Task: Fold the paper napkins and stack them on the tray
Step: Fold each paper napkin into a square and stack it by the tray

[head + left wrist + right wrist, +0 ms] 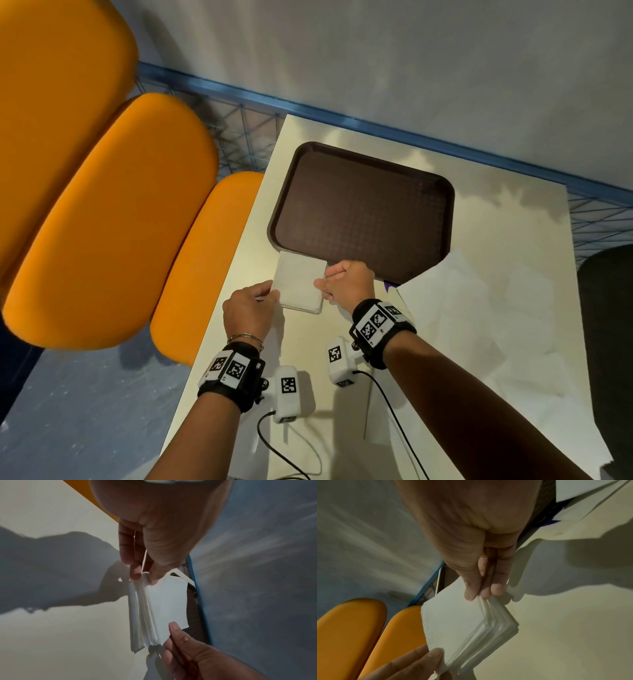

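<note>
The stack of napkins [300,286] lay on the table [513,240] just in front of the tray [363,209], its far edge touching the tray's near rim. The tray itself held nothing. The left hand [247,308] pinched the stack's near left corner, thumb on top and fingers beneath. The right hand [346,278] pinched the right edge, beside the tray's near rim, thumb on the top sheet and fingertips [496,588] among the layers. So both hands were closed on the same stack, one at each side.

The step looked like freeing one napkin from the pile. To do it well, the right thumb would want to slide only the top sheet sideways, away from the tray's left end, while the left hand pinned the rest. The layers fanned loosely at the corner, so a firm pinch could easily drag two or three along. Lifting slowly and checking the edge should help.

A large sheet of paper [479,308] lay right of the tray.
</note>
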